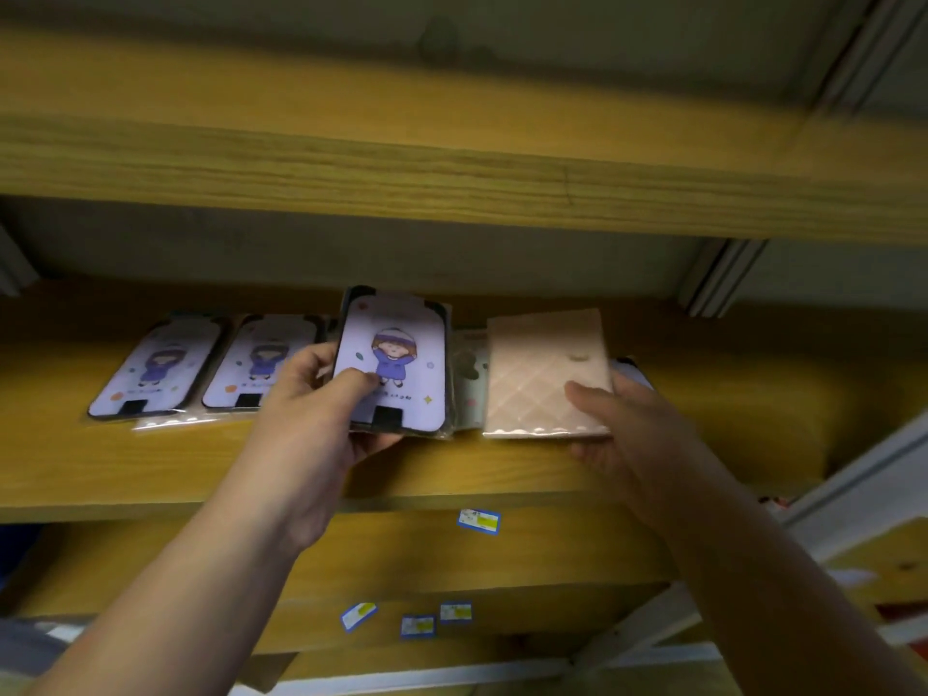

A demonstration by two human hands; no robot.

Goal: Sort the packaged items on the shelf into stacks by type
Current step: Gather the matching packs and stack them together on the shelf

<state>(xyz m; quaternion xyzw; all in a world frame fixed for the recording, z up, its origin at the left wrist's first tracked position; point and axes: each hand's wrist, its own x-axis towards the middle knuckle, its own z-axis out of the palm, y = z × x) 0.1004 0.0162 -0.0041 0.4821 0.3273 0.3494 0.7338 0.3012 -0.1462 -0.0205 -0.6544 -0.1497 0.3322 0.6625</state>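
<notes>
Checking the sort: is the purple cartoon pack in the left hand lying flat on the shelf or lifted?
Lifted: the left hand grips the purple pack, tilted up above the shelf.

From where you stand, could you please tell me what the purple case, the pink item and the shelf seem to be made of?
Purple case, gripped by the left hand: probably smooth plastic with a printed cartoon, inside a clear glossy film bag that glints at the edges.
Pink item, held by the right hand: quilted diamond pattern with a soft sheen, perhaps faux leather; hard to tell.
Shelf: yellowish wood or wood-look board, with visible grain.
</notes>
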